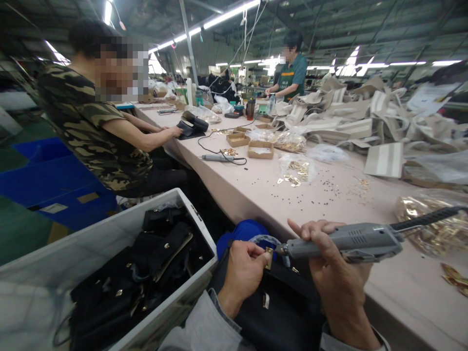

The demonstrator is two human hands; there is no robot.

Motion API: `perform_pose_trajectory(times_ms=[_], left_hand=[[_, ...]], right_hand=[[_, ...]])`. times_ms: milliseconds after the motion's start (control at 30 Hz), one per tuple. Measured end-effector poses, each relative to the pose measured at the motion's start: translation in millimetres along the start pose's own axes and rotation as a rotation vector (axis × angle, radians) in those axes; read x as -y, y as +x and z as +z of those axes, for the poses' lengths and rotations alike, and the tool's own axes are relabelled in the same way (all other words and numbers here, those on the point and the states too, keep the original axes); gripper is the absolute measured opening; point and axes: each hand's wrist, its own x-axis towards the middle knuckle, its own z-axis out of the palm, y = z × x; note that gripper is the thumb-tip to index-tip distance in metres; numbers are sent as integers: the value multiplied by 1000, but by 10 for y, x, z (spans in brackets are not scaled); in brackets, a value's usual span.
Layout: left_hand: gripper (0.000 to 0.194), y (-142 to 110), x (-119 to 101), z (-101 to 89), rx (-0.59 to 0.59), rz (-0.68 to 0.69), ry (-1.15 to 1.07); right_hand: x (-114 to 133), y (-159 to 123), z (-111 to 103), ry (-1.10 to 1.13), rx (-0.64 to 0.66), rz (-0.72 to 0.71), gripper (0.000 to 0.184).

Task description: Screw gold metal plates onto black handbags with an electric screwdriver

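Observation:
My right hand (334, 263) is wrapped round a grey electric screwdriver (347, 241), its tip pointing left. That tip is at a small gold metal plate (269, 257); whether it touches a screw is too small to tell. My left hand (244, 270) pinches the plate at the flap edge of a black handbag (278, 312), which rests on my lap. Lower on the bag's front is another gold fitting (265, 300). A clear plastic-wrapped handle (266, 239) arches behind my left fingers.
A white bin (175, 197) of black bags (161, 253) stands at my left. Across the table (234, 195) lie small dark screws, gold parts in plastic bags (298, 170), cardboard boxes (260, 149) and another screwdriver (218, 157). Beige pieces (351, 126) are heaped behind. A co-worker (98, 122) handles a black bag.

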Motion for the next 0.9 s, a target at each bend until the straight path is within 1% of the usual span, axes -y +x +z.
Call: perform_pose_trajectory(times_ms=[267,533,733,900], left_hand=[[12,8,32,14,1,9,-3],[12,-3,15,4,25,26,-33],[12,-5,19,-6,35,25,-33],[14,17,76,-10,34,38,-42]], right_hand=[[29,-2,3,15,9,24,23],[79,-6,29,20,-39,57,26],[54,31,32,32,-69,80,30],[26,37,10,39,-68,77,28]])
